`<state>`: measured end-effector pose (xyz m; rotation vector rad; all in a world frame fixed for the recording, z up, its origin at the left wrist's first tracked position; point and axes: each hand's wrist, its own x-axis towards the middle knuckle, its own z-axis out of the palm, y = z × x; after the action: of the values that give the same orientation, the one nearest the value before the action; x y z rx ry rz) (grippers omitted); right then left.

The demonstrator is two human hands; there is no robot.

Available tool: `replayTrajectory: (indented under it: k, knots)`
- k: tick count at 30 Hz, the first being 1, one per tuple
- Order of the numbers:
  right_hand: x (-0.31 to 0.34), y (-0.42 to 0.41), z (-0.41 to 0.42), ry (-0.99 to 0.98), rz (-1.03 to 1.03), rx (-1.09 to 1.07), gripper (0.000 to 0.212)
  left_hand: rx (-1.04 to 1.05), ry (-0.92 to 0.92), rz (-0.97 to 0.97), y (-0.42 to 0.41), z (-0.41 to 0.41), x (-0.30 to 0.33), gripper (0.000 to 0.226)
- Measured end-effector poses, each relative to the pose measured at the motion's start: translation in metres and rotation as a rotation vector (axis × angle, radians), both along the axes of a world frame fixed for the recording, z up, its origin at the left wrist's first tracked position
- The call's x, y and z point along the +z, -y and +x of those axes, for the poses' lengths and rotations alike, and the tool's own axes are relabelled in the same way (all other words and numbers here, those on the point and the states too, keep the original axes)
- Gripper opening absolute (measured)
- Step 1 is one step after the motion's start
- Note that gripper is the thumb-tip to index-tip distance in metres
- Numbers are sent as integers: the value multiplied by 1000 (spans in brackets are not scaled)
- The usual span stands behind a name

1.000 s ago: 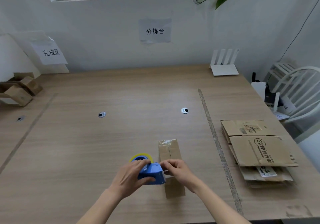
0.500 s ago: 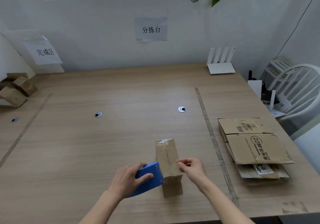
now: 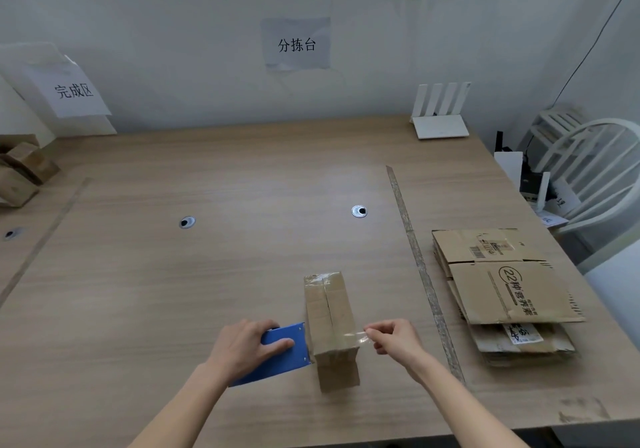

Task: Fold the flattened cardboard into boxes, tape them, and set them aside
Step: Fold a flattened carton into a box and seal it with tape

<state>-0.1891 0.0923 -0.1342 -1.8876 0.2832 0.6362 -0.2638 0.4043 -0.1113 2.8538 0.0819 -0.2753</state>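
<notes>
left hand (image 3: 247, 347) gripping tape dispenser (image 3: 277, 354), right hand (image 3: 394, 338) pinching tape (image 3: 349, 338) across box (image 3: 330, 323)

A small packing room: paper wall signs with Chinese characters (image 3: 296, 44) above a light wooden surface (image 3: 207, 274) stacked with flattened brown cardboard (image 3: 502, 291).

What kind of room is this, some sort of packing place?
Probably a small packing or sorting station. A stack of flattened cardboard waits on the wooden table, a person is taping a small box with a blue tape dispenser, and paper wall signs label work zones.
</notes>
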Motion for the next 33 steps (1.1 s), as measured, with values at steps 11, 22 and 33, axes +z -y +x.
replayTrajectory:
  k: [11,22,33]
  knots:
    - [-39,-27,-11,-17,-201,-36,18,95,-69,48,15,5,-28,65]
    - [-30,-83,-28,236,-338,319,88,81,-85,27,18,4,-27,66]
    - [-34,-83,-27,158,-488,486,104,98,-111,-9,-17,-13,-21,63]
